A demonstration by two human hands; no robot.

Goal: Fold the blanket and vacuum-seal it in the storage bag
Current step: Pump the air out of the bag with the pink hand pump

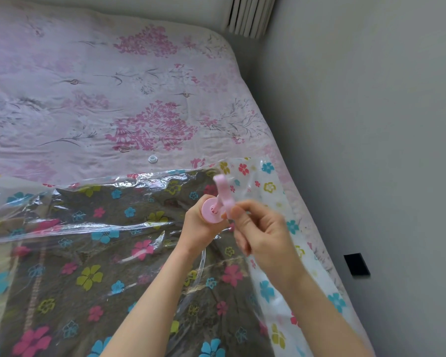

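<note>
A clear storage bag point(268, 191) printed with coloured flowers lies across the near part of the bed. Inside it sits the folded dark brown blanket point(119, 269). A pink hand pump point(213, 212) stands upright over the bag's right half. My left hand point(196, 222) grips the pump's round barrel from the left. My right hand point(258, 228) holds the pump's pink handle point(223, 191), which is raised above the barrel and blurred. A thin clear tube point(202, 264) runs under my left forearm on the bag.
The bed point(113, 99) wears a pink floral sheet and fills the left and middle of the view. A small white valve cap point(153, 158) lies on the sheet just beyond the bag. A grey wall runs along the bed's right edge, with a black object point(357, 264) on it.
</note>
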